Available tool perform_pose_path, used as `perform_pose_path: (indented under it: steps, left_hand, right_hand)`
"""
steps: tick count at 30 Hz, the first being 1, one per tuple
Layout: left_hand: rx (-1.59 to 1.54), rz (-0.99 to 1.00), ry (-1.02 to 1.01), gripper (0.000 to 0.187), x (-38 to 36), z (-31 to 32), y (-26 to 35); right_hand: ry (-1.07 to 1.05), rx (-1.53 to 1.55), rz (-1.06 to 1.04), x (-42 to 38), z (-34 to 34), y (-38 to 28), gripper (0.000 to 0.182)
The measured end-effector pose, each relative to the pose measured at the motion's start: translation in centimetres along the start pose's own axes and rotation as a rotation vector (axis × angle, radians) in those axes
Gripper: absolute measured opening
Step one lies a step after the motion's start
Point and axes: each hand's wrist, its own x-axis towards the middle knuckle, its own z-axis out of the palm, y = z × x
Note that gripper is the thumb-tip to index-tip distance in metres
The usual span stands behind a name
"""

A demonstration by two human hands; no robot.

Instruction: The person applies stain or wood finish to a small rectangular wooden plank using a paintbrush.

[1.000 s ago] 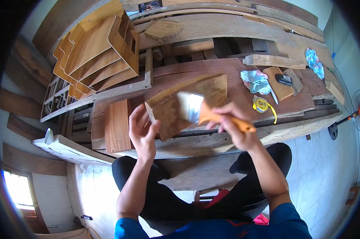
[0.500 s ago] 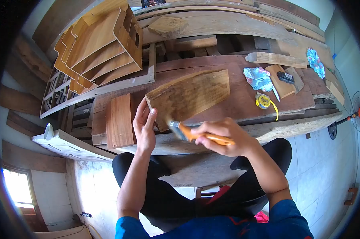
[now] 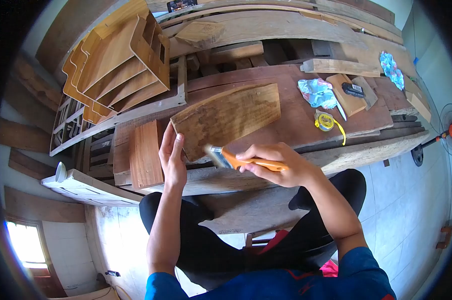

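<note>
A wooden board (image 3: 226,117) with dark stain patches leans up at a tilt over the bench, and my left hand (image 3: 173,162) grips its left end, thumb on the near face and fingers behind. In my right hand (image 3: 276,162) is a paintbrush with an orange handle (image 3: 261,163) and a metal band. Its pale bristles (image 3: 209,150) point left, right at the board's lower edge near the left corner. A reddish-brown wooden block (image 3: 147,155) lies just left of my left hand.
A wooden tiered organizer (image 3: 121,65) stands at the back left. On the bench's right are a crumpled blue plastic bag (image 3: 317,93), a yellow tape measure (image 3: 324,121), a black object (image 3: 353,90) on a wood piece, and another crumpled bag (image 3: 392,70). A fan (image 3: 446,130) is far right.
The whole view has shifted slightly, so things sit further left. The brush has moved a little right relative to the board. Both hands keep their holds.
</note>
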Motion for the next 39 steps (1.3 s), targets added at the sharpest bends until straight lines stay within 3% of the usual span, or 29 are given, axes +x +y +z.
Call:
perform_pose_path:
  steps: [3,5,7,9,13,15,16,22,25,26,27,29,33,35,38,39]
  left_hand:
    - [0.048,0.034,-0.014,0.065,0.0,0.1,0.2]
    - [0.075,0.021,-0.024,0.065,0.0,-0.2,0.2]
    - [0.08,0.019,-0.016,0.065,0.0,-0.2,0.2]
    - [0.072,0.014,0.001,0.065,-0.2,-0.1,0.2]
    - [0.033,0.025,-0.018,0.064,-0.1,-0.3,-0.1]
    - [0.043,-0.03,0.033,0.061,-0.1,-0.1,0.3]
    - [0.055,-0.048,0.074,0.053,-0.1,-0.3,0.2]
    - [-0.072,-0.024,-0.013,0.052,0.1,0.4,0.7]
    - [0.305,-0.067,0.017,0.053,-0.4,-1.6,-0.1]
    - [0.46,0.026,0.107,0.056,-1.0,0.1,1.9]
    - [0.285,-0.015,0.09,0.062,-0.8,-0.5,1.0]
    - [-0.034,0.041,-0.023,0.065,-0.4,-0.1,0.7]
    - [-0.01,-0.013,-0.079,0.064,-0.2,0.0,1.3]
    - [-0.025,-0.039,-0.055,0.062,-0.2,-0.3,0.6]
    - [0.013,-0.009,-0.041,0.063,0.1,-0.3,0.5]
    - [0.026,-0.011,-0.042,0.064,0.3,-0.4,0.3]
  right_hand:
    - [0.213,0.011,0.003,-0.2,-1.6,2.8,0.024]
    - [0.337,0.018,0.402,-1.1,-4.9,4.4,0.029]
    - [0.648,-0.064,0.336,-1.4,-5.8,5.3,0.03]
    - [0.712,-0.393,0.243,-1.2,-5.1,5.5,0.028]
    - [0.295,-0.444,0.361,-0.8,-3.0,2.5,0.026]
    - [0.323,-0.442,0.211,-0.5,-2.1,2.7,0.025]
    - [0.292,-0.44,0.212,-0.5,-1.9,2.7,0.024]
    - [0.227,-0.23,0.251,-0.9,-1.8,0.9,0.022]
    - [0.252,-0.108,0.085,-0.9,-1.3,1.1,0.026]
    - [0.212,0.024,0.134,-0.9,-1.3,0.7,0.026]
    - [0.159,0.197,0.12,-0.7,-1.4,0.6,0.024]
    - [0.149,0.159,0.205,-0.6,-2.0,0.0,0.022]
    - [0.562,0.008,0.295,-0.1,-2.7,1.6,0.022]
    - [0.446,-0.123,0.257,-0.2,-1.9,1.4,0.018]
    - [0.105,0.05,0.15,0.7,-0.1,0.2,0.016]
    - [0.169,0.146,0.207,0.7,-0.7,0.6,0.018]
